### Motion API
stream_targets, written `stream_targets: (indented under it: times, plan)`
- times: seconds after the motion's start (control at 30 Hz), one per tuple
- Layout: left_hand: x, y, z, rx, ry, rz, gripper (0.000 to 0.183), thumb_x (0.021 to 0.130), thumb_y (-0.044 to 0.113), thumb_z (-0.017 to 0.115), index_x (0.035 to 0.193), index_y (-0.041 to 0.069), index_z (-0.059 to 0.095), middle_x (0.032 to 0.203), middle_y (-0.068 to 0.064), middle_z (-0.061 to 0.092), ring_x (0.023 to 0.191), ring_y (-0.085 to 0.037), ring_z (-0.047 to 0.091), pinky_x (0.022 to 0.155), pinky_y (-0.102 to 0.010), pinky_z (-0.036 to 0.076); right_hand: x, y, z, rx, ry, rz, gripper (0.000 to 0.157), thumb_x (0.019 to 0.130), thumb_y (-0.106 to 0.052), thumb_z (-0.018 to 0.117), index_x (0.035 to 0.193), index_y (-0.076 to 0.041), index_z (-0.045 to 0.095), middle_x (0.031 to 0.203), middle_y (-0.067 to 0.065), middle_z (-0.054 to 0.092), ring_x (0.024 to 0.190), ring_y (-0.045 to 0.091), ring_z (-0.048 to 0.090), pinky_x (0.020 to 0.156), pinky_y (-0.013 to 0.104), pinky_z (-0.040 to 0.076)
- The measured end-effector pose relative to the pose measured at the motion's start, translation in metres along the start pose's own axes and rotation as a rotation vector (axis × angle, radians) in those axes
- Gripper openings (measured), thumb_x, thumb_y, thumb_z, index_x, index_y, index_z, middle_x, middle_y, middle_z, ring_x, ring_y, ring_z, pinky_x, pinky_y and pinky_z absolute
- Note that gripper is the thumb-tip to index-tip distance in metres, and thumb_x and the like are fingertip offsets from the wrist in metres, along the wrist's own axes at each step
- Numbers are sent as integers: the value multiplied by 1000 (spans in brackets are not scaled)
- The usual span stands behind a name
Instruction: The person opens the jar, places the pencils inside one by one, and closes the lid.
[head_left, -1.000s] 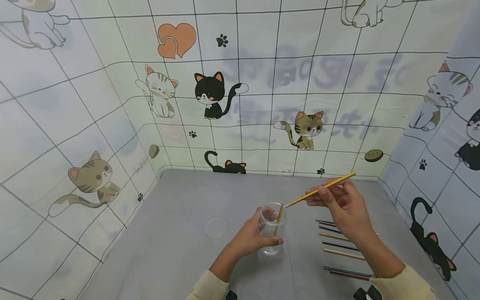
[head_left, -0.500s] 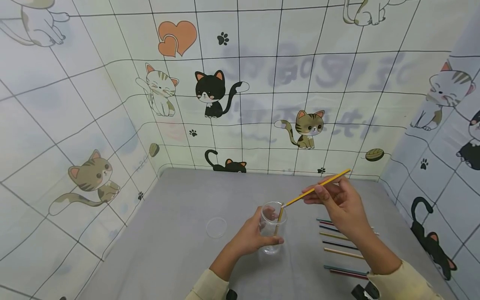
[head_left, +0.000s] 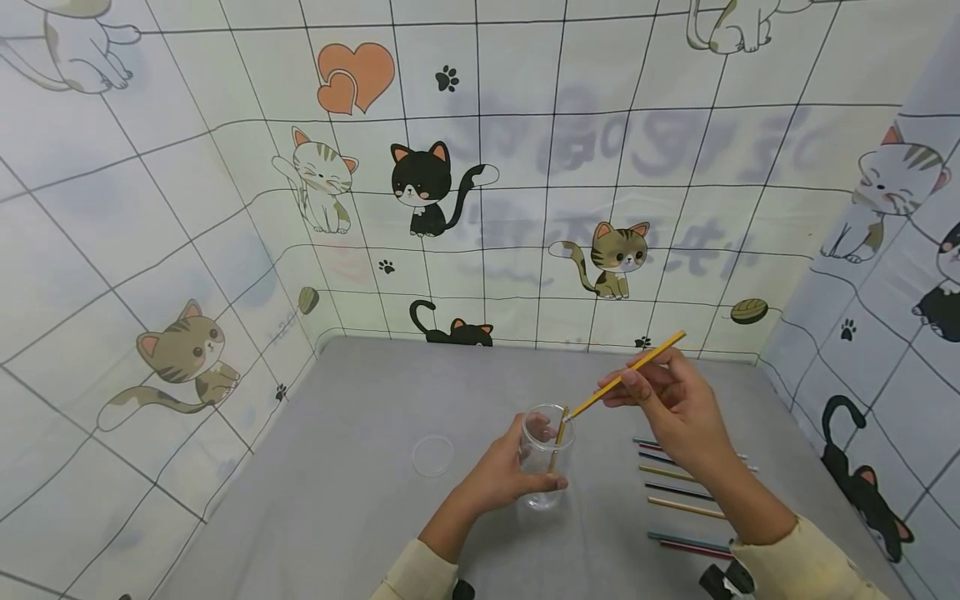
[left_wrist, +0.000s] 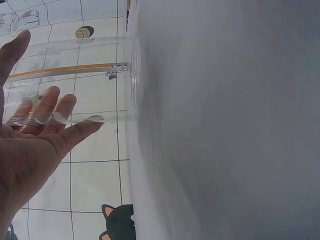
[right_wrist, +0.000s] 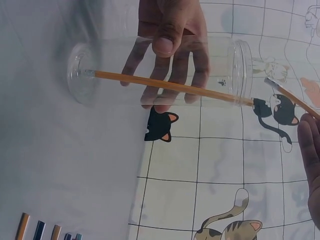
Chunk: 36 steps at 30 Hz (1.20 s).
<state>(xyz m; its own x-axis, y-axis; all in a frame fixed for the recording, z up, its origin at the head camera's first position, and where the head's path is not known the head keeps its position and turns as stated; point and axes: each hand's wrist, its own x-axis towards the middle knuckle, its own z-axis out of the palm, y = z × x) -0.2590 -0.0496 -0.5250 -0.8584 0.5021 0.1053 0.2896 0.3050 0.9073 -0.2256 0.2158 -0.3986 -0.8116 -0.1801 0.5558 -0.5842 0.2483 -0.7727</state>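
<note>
Smoothly cylindrical transparent jar (head_left: 536,461); slim pencil (right_wrist: 165,85) inside

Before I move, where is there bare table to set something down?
Most room: the table left of the disc. Another bare patch lies between the disc and back wall. Crowded: around the jar, gripped by the left hand, and right of it, where loose pencils lie.

There is room to pass over the table (head_left: 300,500) left of the clear disc (head_left: 432,457), while the left hand (head_left: 495,477), jar (head_left: 542,460), right hand (head_left: 686,412) and loose pencils (head_left: 678,491) crowd the other side.
</note>
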Motion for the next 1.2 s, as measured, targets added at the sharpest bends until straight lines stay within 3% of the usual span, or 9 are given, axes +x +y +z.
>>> stream_targets:
  times: [0.33, 0.7, 1.2]
  plan:
    - [0, 0, 0, 2, -2, -14, 83, 87, 37, 97, 151, 34, 43, 146, 9, 65, 141, -15, 60, 126, -56, 48, 8, -4, 5, -9, -39, -92, 16, 110, 8, 57, 125, 4, 55, 112, 15, 81, 94, 20, 82, 84, 31, 68]
    - [0, 0, -1, 7, -2, -6, 82, 87, 38, 97, 149, 37, 43, 145, 8, 66, 139, -13, 61, 125, -55, 49, 10, -4, 11, -32, -34, -105, 17, 109, 8, 59, 126, 4, 58, 110, 15, 80, 91, 16, 81, 81, 30, 68]
    - [-1, -3, 0, -5, 11, 17, 85, 87, 37, 97, 153, 29, 44, 146, 4, 68, 141, -16, 62, 125, -58, 48, 14, -4, 18, -87, -54, -130, 26, 109, 7, 60, 133, -5, 63, 109, 11, 81, 90, 14, 79, 82, 24, 66]
